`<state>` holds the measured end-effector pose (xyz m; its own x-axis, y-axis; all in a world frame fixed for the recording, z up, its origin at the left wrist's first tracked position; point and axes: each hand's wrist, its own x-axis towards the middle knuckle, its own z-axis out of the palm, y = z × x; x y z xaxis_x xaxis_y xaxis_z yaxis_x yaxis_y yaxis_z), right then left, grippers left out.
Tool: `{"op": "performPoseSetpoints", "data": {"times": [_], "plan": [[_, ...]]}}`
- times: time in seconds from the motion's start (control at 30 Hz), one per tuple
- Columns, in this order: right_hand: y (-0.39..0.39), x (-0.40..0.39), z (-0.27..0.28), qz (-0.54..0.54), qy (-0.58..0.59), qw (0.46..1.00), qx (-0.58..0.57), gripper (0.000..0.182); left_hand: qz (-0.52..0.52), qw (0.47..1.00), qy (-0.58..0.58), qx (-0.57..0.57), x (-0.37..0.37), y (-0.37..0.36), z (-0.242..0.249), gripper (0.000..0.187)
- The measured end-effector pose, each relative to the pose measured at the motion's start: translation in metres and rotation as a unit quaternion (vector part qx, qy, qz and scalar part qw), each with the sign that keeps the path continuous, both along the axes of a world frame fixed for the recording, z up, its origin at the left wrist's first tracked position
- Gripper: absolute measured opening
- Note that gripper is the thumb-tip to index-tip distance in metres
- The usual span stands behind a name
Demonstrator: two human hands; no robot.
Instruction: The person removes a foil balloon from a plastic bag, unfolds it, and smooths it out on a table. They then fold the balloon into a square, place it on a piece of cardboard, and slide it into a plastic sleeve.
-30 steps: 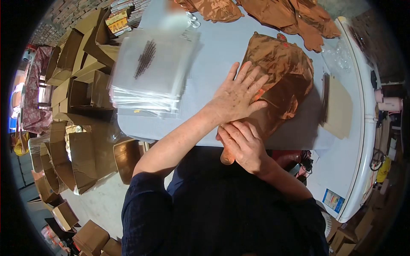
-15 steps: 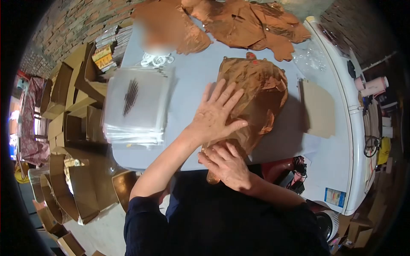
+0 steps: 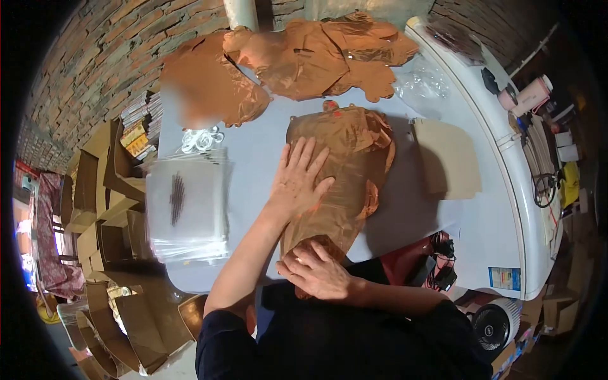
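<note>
A flat copper-coloured foil balloon (image 3: 345,149) lies lengthwise on the table in front of me, with small tabs and red marks at its far end. Its right edge is crumpled and folded. My left hand (image 3: 297,180) rests flat on the left half of the foil, fingers spread. At the near end, by the table edge, my right hand (image 3: 316,271) has its fingers curled over a bunched part of the foil. Some foil pokes out below that hand, and its thumb side is partly hidden.
More copper foil balloons (image 3: 304,60) are heaped at the back. To the left lie a stack of clear plastic bags (image 3: 188,209) and white rings (image 3: 202,138); cardboard boxes (image 3: 114,190) stand beyond. On the right are cardboard sheets (image 3: 446,158) and clear plastic (image 3: 424,85).
The view has shifted, so the table's far side shows more. The foil under my left hand looks smoother and flatter. My right hand stays at the near end, its fingers more curled.
</note>
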<state>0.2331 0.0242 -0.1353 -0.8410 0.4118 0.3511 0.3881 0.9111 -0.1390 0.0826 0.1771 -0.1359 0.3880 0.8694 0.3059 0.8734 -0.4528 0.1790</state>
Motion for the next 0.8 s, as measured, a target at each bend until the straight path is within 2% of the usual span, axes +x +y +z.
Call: {"op": "performPoseSetpoints", "data": {"times": [0.13, 0.27, 0.33, 0.4, 0.47, 0.53, 0.6, 0.7, 0.8], "plan": [[-0.003, 0.001, -0.003, 0.020, 0.011, 0.999, 0.023, 0.061, 0.001, 1.000, 0.009, -0.010, -0.001, 0.000, 0.003, 0.069], [-0.010, 0.012, -0.015, 0.141, 0.073, 0.987, 0.015, 0.043, 0.001, 1.000, 0.004, -0.013, 0.000, 0.000, 0.002, 0.069], [0.003, 0.024, 0.019, 0.061, 0.154, 0.985, -0.039, 0.027, 0.001, 1.000, 0.006, -0.012, 0.000, -0.001, 0.005, 0.069], [0.047, 0.052, 0.021, -0.021, 0.125, 0.991, -0.049, 0.028, -0.001, 1.000, 0.005, -0.017, -0.001, -0.002, 0.004, 0.069], [0.098, 0.072, 0.021, -0.173, 0.094, 0.980, -0.008, 0.054, 0.001, 1.000, 0.002, -0.020, 0.000, -0.001, 0.005, 0.069], [0.153, 0.089, 0.029, -0.278, 0.096, 0.955, -0.037, 0.065, 0.004, 1.000, 0.001, -0.024, 0.000, -0.002, 0.005, 0.069], [0.216, 0.090, 0.034, -0.351, 0.046, 0.931, 0.094, 0.063, 0.004, 1.000, 0.010, -0.011, 0.001, -0.002, 0.001, 0.069], [0.302, 0.093, 0.015, -0.354, 0.051, 0.930, 0.084, 0.061, 0.007, 1.000, 0.018, 0.002, 0.000, -0.001, 0.000, 0.069], [0.336, 0.087, 0.024, -0.290, -0.008, 0.954, -0.081, 0.072, 0.005, 1.000, 0.008, -0.004, 0.000, 0.000, 0.002, 0.069]]}}
